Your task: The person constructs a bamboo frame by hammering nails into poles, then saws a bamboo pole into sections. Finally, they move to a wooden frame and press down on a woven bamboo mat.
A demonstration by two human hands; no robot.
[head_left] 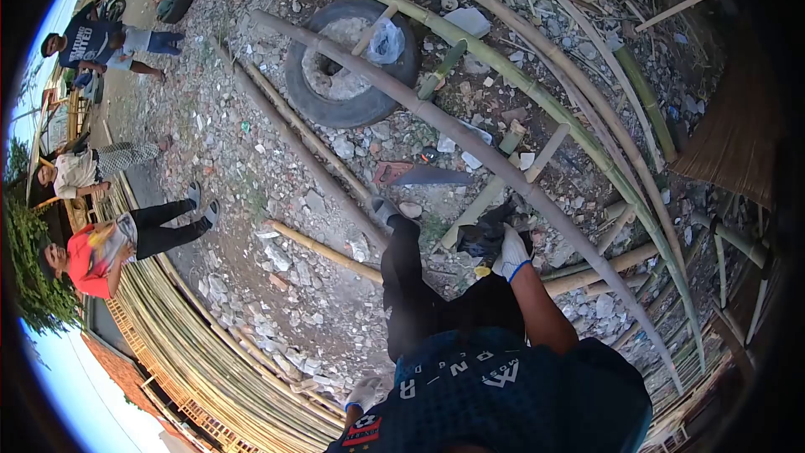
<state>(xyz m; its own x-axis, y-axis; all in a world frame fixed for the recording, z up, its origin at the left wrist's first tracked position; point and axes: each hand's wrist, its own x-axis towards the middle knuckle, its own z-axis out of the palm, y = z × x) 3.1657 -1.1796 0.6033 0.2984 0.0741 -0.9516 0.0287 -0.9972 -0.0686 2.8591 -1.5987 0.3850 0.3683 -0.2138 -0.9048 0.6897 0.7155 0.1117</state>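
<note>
My right hand (511, 253), in a white knit glove with a blue cuff, reaches down to a crumpled black bag (482, 239) on the ground. Its fingers are closed at the bag's edge and partly hidden by it. My left hand (366, 392), gloved the same way, hangs low at my left side with its fingers loosely apart and nothing visible in them. A small yellow item (482, 271) lies close to the bag. Ahead of my foot, a handsaw (432, 175) with a reddish handle rests on the rubble.
A long bamboo pole (470, 143) crosses in front of me over a big tyre (306, 88) holding a plastic bag (386, 42). A green pole (537, 92) curves beyond. Stacked bamboo (193, 335) lies left, near a person in red (96, 256) and other people.
</note>
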